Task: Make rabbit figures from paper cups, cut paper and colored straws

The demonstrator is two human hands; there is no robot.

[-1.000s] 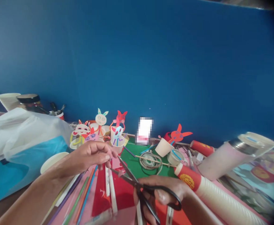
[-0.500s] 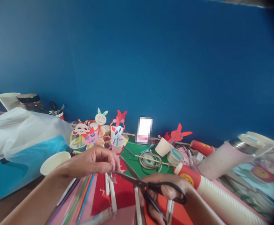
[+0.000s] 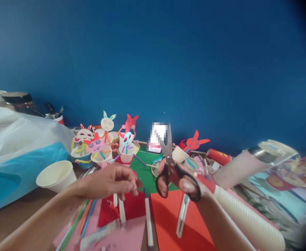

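Black-handled scissors [image 3: 169, 158] are in my right hand [image 3: 185, 184], with thumb and fingers through the loops. The blades point up and stand slightly apart, with nothing between them. My left hand [image 3: 113, 181] hovers over the dark red paper [image 3: 134, 209], fingers curled in against the thumb. Whatever the left fingertips may pinch is too small or hidden to make out. Below the right hand, a white utility knife [image 3: 183, 216] lies on an orange-red sheet [image 3: 165, 223]. Between the sheets lies a white marker [image 3: 148, 219].
Paper cups with animal-faced figures [image 3: 96, 144] stand beyond my left hand. An empty bowl-like cup [image 3: 57, 176] is at left, near a plastic bag [image 3: 24, 136]. A cup stack [image 3: 247, 212] and a tumbler [image 3: 233, 167] lie right. A blurred phone [image 3: 158, 136] leans on the wall.
The scissors have swung away from my left fingers, and their blades now point upward. My right hand has moved up and right. The left hand stays nearly in place.
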